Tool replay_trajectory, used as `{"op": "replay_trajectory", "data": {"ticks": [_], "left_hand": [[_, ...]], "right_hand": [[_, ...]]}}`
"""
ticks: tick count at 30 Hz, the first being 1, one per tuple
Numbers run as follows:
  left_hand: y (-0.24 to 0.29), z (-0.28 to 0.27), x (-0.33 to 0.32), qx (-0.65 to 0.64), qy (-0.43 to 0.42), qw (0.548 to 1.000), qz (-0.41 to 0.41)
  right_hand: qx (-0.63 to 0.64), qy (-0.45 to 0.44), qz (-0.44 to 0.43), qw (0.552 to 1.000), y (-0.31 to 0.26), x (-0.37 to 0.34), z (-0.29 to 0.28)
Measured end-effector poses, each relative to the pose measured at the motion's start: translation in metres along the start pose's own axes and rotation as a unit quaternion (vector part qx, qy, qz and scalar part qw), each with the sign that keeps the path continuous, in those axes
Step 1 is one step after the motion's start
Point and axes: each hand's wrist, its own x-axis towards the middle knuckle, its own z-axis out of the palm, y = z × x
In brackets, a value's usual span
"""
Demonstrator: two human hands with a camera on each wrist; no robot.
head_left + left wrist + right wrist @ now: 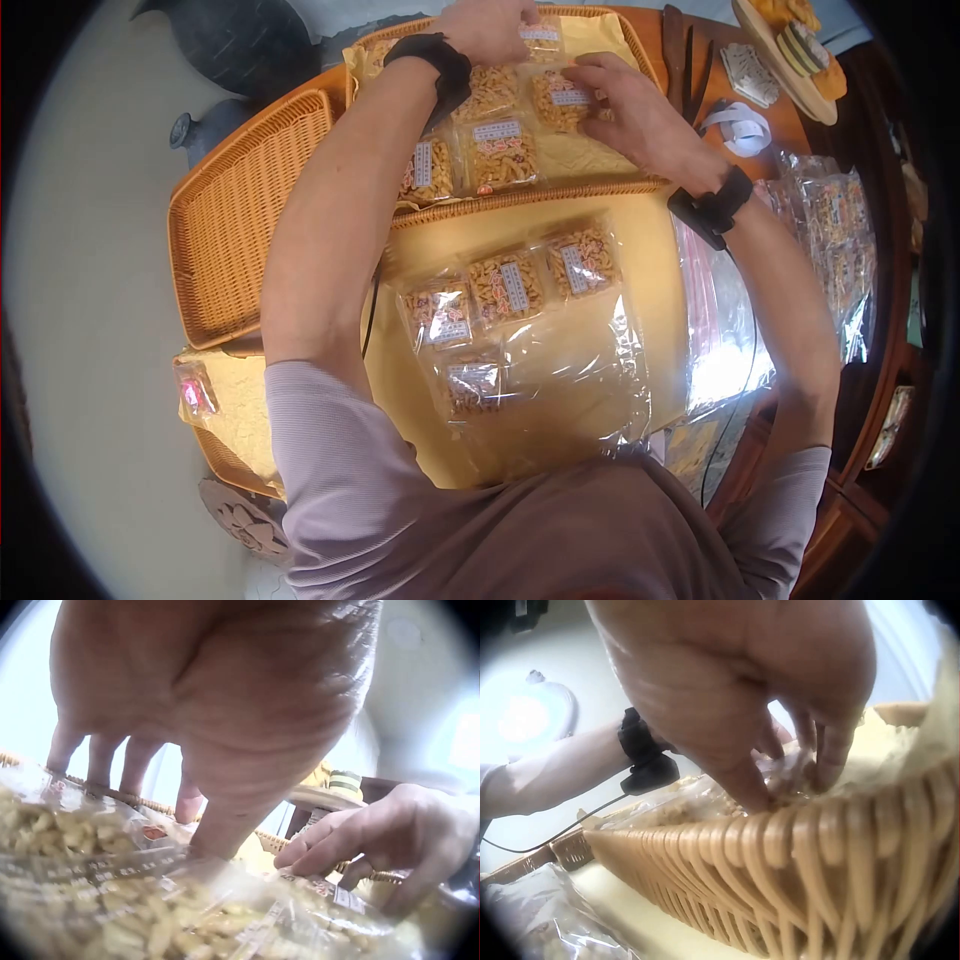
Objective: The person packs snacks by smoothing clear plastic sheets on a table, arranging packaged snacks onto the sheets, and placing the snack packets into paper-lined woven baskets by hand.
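- Nearest the head camera is a mauve short-sleeved shirt (540, 520), worn by the person.
- Well forward of it, the right hand (640, 115) has its fingers bent and thumb set apart, appearing to grip opposite edges of a flat clear-plastic packet of golden crunchy-looking pieces (555, 100).
- That packet lies directly beneath the right fingertips, its white label facing up.
- The left hand (485, 35) reaches down with fingers spread and thumb against clear plastic; whether it has hold of anything, I cannot tell.
- For a clean lift, light pressure on the edges seems best, since squeezing the middle could crack the contents.
- Just bodyward of the right fingers runs the near rim of a brown woven wicker basket (560, 194); a raised, level path should clear it.
- Farther bodyward of both hands' fingers lies a large clear plastic bag (575, 370) holding four similar packets (505, 285); its thin film could snag fingertips.
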Motion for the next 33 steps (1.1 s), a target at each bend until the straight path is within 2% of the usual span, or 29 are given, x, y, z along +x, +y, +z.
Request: {"op": "replay_trajectory", "data": {"ticks": [2,4,6,8,10,12,14,17,18,19,21,22,24,26,27,29,30,32,33], "left_hand": [[0.022,-0.017,-0.022,-0.101,0.068,0.992,0.02],[0.021,-0.018,-0.018,-0.12,0.055,0.991,-0.01],[0.023,-0.015,-0.017,-0.139,0.04,0.989,-0.038],[0.024,-0.014,-0.019,-0.172,0.068,0.981,-0.053],[0.024,-0.007,-0.022,-0.172,0.089,0.979,-0.059],[0.021,-0.001,-0.022,-0.168,0.113,0.977,-0.064],[0.016,0.009,-0.024,-0.121,0.168,0.978,-0.011],[0.003,0.03,-0.018,-0.065,0.199,0.978,0.002],[0.006,0.028,-0.019,-0.064,0.199,0.978,0.004],[0.008,0.028,-0.022,-0.062,0.177,0.982,-0.001],[0.005,0.026,-0.021,-0.058,0.156,0.986,-0.007],[0.0,0.027,-0.019,-0.097,0.145,0.985,0.004],[-0.009,0.036,-0.019,-0.133,0.135,0.982,0.015],[-0.016,0.053,-0.022,0.014,0.216,0.974,0.06],[-0.013,0.051,-0.03,0.014,0.215,0.975,0.061],[0.0,0.034,-0.053,0.182,0.12,0.976,0.027],[0.005,0.017,-0.056,0.182,0.116,0.976,0.027],[0.01,-0.013,-0.06,0.097,-0.039,0.992,-0.077],[0.001,-0.011,-0.061,0.096,-0.041,0.991,-0.078]], "right_hand": [[0.031,-0.026,0.014,0.999,0.0,0.001,0.003],[-0.022,0.032,-0.078,0.996,0.007,0.005,0.011],[-0.01,0.022,-0.079,0.997,0.009,0.006,0.012],[0.001,0.012,-0.083,0.996,0.009,0.01,0.015],[-0.02,0.067,-0.085,0.994,0.012,0.009,0.026],[-0.035,0.079,-0.092,0.992,0.015,0.013,0.034],[-0.05,0.092,-0.094,0.99,0.018,0.013,0.037],[-0.114,0.129,-0.057,0.983,0.019,0.02,0.03],[0.006,0.057,-0.034,0.998,0.023,0.027,0.026],[0.126,-0.016,-0.011,0.992,0.025,0.032,0.023],[0.089,-0.019,-0.041,0.995,0.027,0.036,0.021],[0.052,-0.025,-0.069,0.996,0.027,0.037,0.021],[0.041,-0.036,-0.053,0.997,0.025,0.035,0.021],[0.029,-0.045,-0.035,0.998,0.022,0.033,0.025],[0.018,-0.022,-0.037,0.999,0.021,0.032,0.032],[0.01,-0.001,-0.038,0.999,0.022,0.033,0.036],[0.028,-0.028,-0.029,0.999,0.022,0.036,0.033],[0.047,-0.057,-0.021,0.997,0.022,0.041,0.027],[0.033,-0.065,-0.024,0.997,0.022,0.044,0.025]]}}
